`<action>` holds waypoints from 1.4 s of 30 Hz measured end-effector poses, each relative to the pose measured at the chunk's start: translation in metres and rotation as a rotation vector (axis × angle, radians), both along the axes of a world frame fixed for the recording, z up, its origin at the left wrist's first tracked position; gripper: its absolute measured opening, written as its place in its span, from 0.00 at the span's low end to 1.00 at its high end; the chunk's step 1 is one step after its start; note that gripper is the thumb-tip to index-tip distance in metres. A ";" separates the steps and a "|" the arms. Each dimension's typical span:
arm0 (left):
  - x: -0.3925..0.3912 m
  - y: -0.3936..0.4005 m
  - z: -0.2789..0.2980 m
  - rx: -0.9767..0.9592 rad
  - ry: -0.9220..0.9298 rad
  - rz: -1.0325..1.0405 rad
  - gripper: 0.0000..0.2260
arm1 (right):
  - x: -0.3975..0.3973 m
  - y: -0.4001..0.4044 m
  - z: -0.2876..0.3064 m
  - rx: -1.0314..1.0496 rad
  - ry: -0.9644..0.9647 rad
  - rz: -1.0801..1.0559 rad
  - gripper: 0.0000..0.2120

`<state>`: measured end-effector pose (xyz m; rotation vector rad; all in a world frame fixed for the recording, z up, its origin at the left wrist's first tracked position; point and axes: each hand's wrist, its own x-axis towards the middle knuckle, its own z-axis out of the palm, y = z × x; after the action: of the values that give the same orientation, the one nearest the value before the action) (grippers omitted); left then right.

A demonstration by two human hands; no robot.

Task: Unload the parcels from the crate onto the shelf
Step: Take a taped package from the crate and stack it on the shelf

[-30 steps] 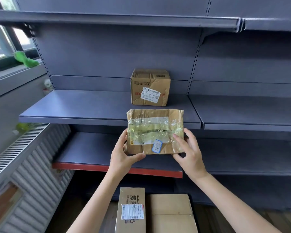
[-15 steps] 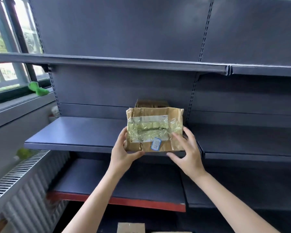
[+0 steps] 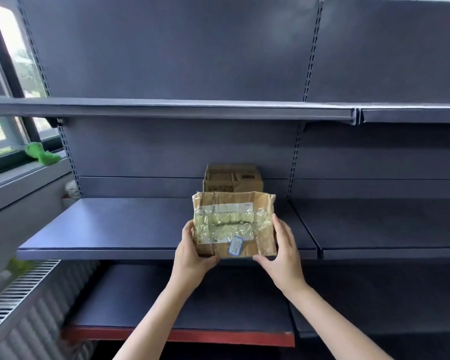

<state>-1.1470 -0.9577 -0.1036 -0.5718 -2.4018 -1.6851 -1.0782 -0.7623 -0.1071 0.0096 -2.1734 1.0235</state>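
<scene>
A flat brown parcel, wrapped in wrinkled clear tape and carrying a small blue sticker, is upright at the front edge of the grey middle shelf. My left hand grips its lower left corner, thumb under the bottom edge. My right hand holds its right side and lower right corner. Behind it, a brown cardboard box stands at the back of the same shelf, partly hidden by the parcel. The crate is out of view.
An upper grey shelf runs above. A lower shelf with a red front edge lies below. A neighbouring shelf bay is on the right. A radiator and a window sill with a green object are on the left.
Both hands have carried the parcel up from below shelf level to the front edge of the middle shelf. The view tilted up, so the parcels on the floor have left the frame.
</scene>
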 end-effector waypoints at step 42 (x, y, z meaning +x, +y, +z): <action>-0.265 0.113 0.038 -0.167 0.183 0.198 0.38 | -0.269 0.121 0.030 0.168 0.282 0.055 0.38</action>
<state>-1.4118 -0.8445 -0.0660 -0.4691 -2.3912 -1.3039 -1.3475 -0.6411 -0.0769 0.2765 -2.0017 0.8123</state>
